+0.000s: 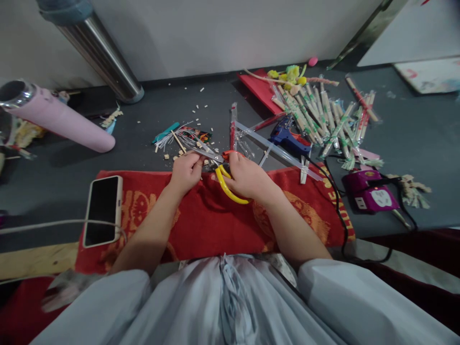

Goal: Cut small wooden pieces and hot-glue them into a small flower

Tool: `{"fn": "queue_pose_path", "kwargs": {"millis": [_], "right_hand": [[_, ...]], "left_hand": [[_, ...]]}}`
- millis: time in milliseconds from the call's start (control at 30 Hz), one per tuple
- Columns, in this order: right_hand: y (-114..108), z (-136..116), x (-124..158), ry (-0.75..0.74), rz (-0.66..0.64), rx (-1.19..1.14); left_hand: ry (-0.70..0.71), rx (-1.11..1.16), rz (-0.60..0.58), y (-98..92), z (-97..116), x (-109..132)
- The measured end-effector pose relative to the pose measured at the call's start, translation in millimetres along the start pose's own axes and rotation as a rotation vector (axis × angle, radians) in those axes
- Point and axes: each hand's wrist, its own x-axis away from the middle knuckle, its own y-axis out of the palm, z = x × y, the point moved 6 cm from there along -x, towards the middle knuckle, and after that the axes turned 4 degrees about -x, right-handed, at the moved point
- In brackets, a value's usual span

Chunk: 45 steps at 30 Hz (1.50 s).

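Observation:
My right hand [249,177] grips a pair of scissors [230,189] with yellow and red handles. The blades point left, towards the fingers of my left hand [187,170]. These fingers are pinched together close to the blade tips; what sits between them is too small to make out. Just beyond lie a thin stick [178,142], a bundle of white strands [174,139], a teal tool [165,132] and several small pale cut pieces [166,156]. Both hands are above the near edge of the table, over a red towel [212,225] with an orange pattern.
To the right are a blue glue gun [289,136], clear glue sticks [266,143], many wrapped sticks [323,115] and a purple device [372,190] with a black cord. On the left stand a pink tumbler [68,117] and a steel flask [104,57]. A phone [103,211] lies on the towel.

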Motion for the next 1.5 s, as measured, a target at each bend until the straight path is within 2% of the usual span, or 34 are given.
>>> {"fn": "queue_pose_path", "kwargs": {"millis": [733,1500], "right_hand": [[0,0,1,-0.028,-0.028,0.046],[-1,-2,1,0.010,-0.088,0.081]], "left_hand": [[0.014,0.011,-0.077,7.7,-11,2],[0.112,-0.065,-0.047,6.5,-12,2]]}}
